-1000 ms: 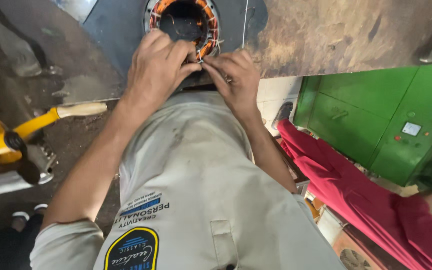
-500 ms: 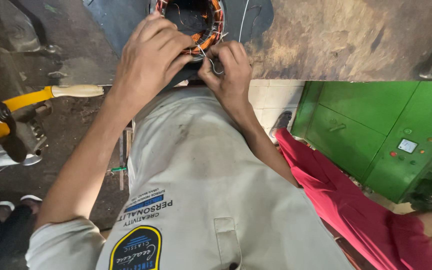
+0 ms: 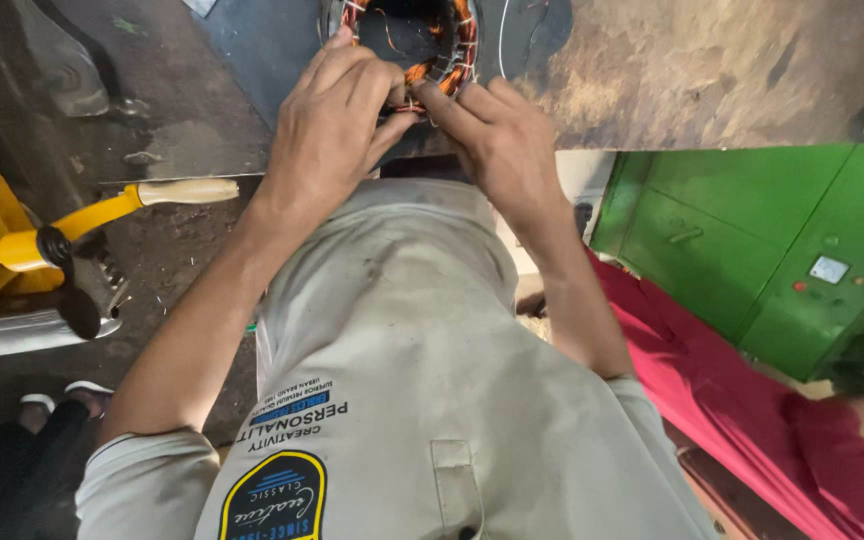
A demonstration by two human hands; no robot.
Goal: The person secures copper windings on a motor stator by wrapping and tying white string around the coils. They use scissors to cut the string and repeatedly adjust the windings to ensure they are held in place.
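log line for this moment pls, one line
left hand: on near rim of copper-wound stator ring | right hand: fingertips pinching at ring windings | ring: on worn bench | nearby: yellow tool, wooden handle

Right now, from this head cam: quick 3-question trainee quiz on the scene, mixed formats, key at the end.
1. True or false: both hands are on the near rim of the round stator with copper windings.
2. Multiple choice: the yellow tool with the pale wooden handle lies A) in the left hand, B) apart from both hands, off to the left, C) inside the stator.
3. Short answer: what colour is the cabinet on the right?

Key:
1. True. The left hand and right hand meet at the windings, fingertips pinched there.
2. B.
3. Green, with a red cloth below it.
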